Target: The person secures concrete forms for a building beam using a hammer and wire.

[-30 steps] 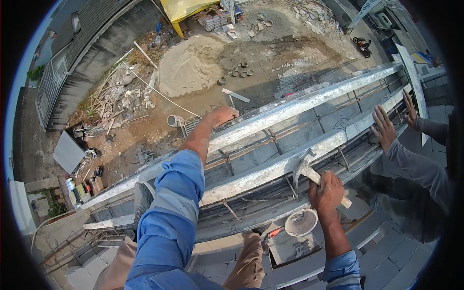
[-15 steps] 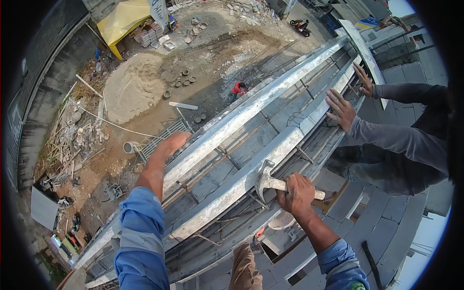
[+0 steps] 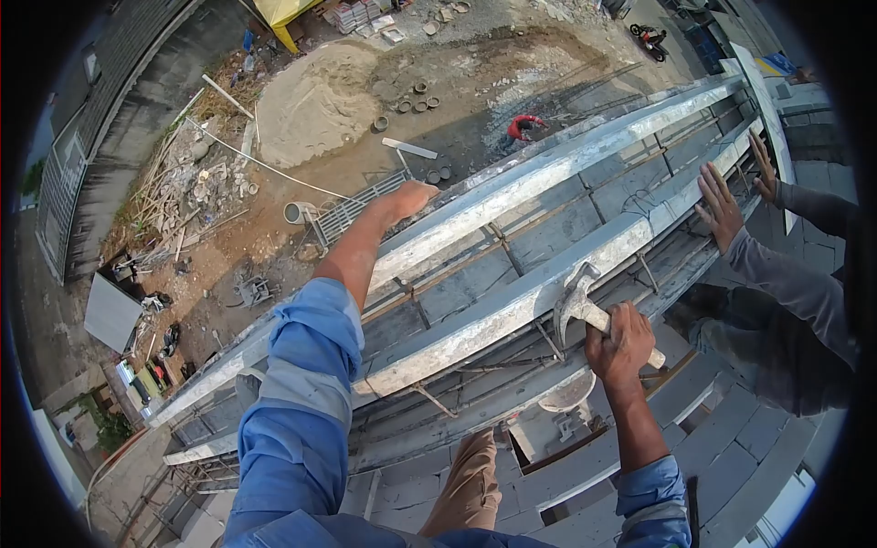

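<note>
In my right hand (image 3: 621, 345) is a claw hammer (image 3: 596, 317) with a pale handle, my fingers wrapped round the grip. Its metal head overlaps the side of the long, whitish inner beam (image 3: 512, 315). My left hand (image 3: 408, 200) is curled at the edge of the outer beam (image 3: 498, 205), its fingertips hidden. Between the two beams runs a trough (image 3: 539, 242) with thin rods across it. To the right, a co-worker's hand (image 3: 722, 205) lies spread against the inner beam, and the other hand (image 3: 764, 167) rests farther along.
Ground lies far below past the outer beam, with a sand heap (image 3: 315, 105), several buckets (image 3: 420, 102) and a person in red (image 3: 523, 126). Rods (image 3: 438, 399) stick out below the inner beam. Grey blocks (image 3: 731, 447) and a round pan (image 3: 568, 393) lie near my legs.
My view has turned, so the scene sits farther right and the ground higher. The hammer stays in my right hand by the inner beam. Below, the person in red bends lower.
</note>
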Motion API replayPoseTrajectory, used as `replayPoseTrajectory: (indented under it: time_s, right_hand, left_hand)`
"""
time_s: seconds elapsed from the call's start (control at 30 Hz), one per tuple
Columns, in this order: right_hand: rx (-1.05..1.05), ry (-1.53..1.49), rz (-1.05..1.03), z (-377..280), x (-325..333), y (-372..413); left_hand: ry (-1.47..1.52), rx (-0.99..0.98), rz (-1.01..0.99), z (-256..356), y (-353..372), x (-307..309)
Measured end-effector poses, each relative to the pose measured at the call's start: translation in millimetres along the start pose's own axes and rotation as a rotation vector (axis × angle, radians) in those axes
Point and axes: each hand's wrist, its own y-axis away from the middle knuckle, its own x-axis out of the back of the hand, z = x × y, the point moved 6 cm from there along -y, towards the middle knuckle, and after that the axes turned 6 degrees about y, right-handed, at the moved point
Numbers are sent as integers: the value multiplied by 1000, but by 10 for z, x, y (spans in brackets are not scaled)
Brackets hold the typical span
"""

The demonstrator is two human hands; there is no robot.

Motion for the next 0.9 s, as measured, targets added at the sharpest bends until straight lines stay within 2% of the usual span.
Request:
replayPoseTrajectory:
  time_s: [0.03, 0.07, 0.13, 0.37, 0.43, 0.57, 0.63, 0.73, 0.9]
  right_hand:
    - [2, 21, 4, -7, 5, -6]
    - [13, 19, 4, -18, 6, -8]
    - [-16, 5, -3, 0, -3, -2]
    - [-1, 41, -29, -6, -13, -10]
    - [-15, 22, -7, -2, -17, -5]
    - [-5, 21, -13, -12, -7, -17]
    - [-8, 24, -21, -7, -13, -14]
    - [-15, 30, -29, 8, -30, -1]
    - [-17, 34, -32, 10, -22, -11]
  left_hand:
    - [135, 46, -9, -30, 7, 3]
    - [142, 46, 0, -39, 17, 26]
    - [276, 167, -92, -40, 54, -29]
    - [241, 214, -11, 57, 159, 19]
    - [269, 198, -122, 89, 184, -16]
    - [282, 233, -102, 56, 175, -21]
    - [346, 254, -204, 96, 222, -66]
    - [335, 220, -139, 24, 155, -65]
    - [335, 213, -140, 173, 273, -50]
